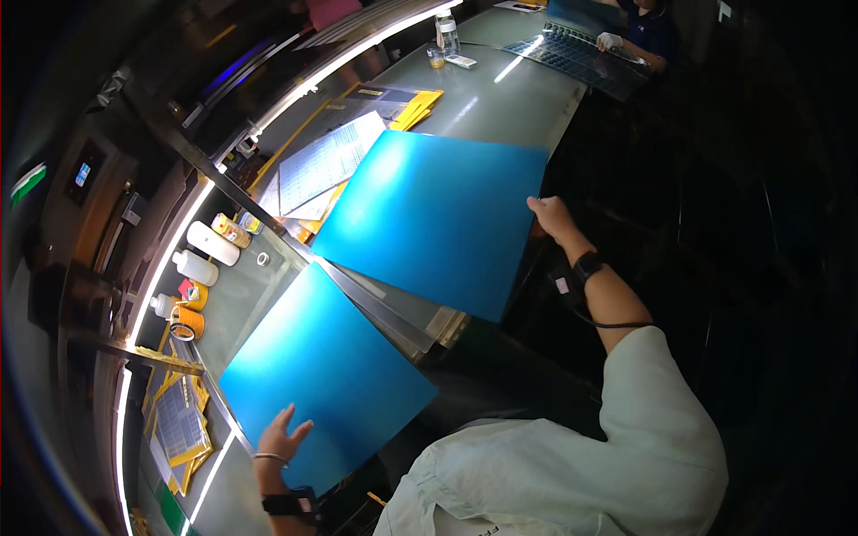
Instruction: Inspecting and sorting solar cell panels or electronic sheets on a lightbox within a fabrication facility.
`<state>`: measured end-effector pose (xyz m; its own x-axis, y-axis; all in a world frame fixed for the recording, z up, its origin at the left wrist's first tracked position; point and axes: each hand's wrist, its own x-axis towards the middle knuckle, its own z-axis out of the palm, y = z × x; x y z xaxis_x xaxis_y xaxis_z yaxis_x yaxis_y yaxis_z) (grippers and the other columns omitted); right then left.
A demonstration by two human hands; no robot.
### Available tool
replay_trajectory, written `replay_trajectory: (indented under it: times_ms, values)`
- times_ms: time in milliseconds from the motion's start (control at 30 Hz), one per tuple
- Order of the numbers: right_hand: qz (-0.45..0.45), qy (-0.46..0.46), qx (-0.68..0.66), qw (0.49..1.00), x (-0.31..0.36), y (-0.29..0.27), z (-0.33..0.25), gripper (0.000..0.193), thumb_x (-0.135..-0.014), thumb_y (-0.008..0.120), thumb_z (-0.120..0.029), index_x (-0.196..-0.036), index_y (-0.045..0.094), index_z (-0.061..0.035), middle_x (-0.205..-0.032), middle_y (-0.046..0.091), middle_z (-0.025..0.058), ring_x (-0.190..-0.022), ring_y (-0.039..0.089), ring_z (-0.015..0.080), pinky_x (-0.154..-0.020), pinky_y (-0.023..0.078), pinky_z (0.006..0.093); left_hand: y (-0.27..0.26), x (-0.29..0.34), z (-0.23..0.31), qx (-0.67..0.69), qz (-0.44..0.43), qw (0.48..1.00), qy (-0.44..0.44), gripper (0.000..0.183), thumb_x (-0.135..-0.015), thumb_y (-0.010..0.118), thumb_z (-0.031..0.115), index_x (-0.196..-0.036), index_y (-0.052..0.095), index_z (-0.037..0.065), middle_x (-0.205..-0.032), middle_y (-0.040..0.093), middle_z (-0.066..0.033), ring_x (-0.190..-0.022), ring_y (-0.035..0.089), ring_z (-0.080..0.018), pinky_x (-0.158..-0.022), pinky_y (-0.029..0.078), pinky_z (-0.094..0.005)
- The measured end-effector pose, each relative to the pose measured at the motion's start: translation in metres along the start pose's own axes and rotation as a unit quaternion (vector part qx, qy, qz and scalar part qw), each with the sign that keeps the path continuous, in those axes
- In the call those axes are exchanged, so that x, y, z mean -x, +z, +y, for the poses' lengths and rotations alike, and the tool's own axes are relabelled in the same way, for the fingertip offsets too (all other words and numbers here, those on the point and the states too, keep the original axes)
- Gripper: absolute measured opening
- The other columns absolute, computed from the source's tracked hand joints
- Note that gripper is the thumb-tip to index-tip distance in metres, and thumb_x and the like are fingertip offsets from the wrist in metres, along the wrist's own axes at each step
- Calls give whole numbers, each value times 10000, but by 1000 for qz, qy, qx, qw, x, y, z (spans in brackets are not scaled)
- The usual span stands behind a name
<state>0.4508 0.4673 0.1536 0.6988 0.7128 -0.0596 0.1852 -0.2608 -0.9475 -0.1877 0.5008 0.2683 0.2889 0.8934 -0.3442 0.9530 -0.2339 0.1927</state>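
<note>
Two large, glossy blue sheets lie over the bench, their near corners reaching past its front edge. My right hand (552,219) pinches the right edge of the farther blue sheet (438,223), fingers closed with the thumb on top. Over the lower left part of the nearer blue sheet (326,375) is my left hand (284,438), its fingers spread apart. Whether that palm touches the sheet I cannot tell. The sheets come close together at the middle of the bench, where a metal strip (380,308) shows between them.
Yellow-edged folders and a printed paper (331,161) lie behind the farther sheet. White bottles (213,243) and a roll of orange tape (186,322) stand along the back. More papers (181,420) are at left. A co-worker's gloved hand (609,41) touches a dark gridded panel (572,58).
</note>
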Motion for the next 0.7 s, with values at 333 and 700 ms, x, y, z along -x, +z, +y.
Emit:
replay_trajectory:
  times_ms: [333,700]
  values:
    - [39,-243,-322,914,70,-125,-205,222,-846,580,-132,-1007,592,21,-878,608,47,-777,560,104,-697,440,234,-65,-63,174,499,-27,836,225,503,-936,435,400,-1287,454,40,-1228,543,-137,-1090,548,-244,-890,448,-373]
    - [-141,-579,216,773,188,-35,-134,277,-796,463,-19,-1023,619,-52,-1168,567,132,-1150,498,301,-1015,334,440,37,-106,276,903,-100,407,95,510,-900,435,472,-1123,533,24,-1144,584,-131,-1079,531,-314,-988,354,-477]
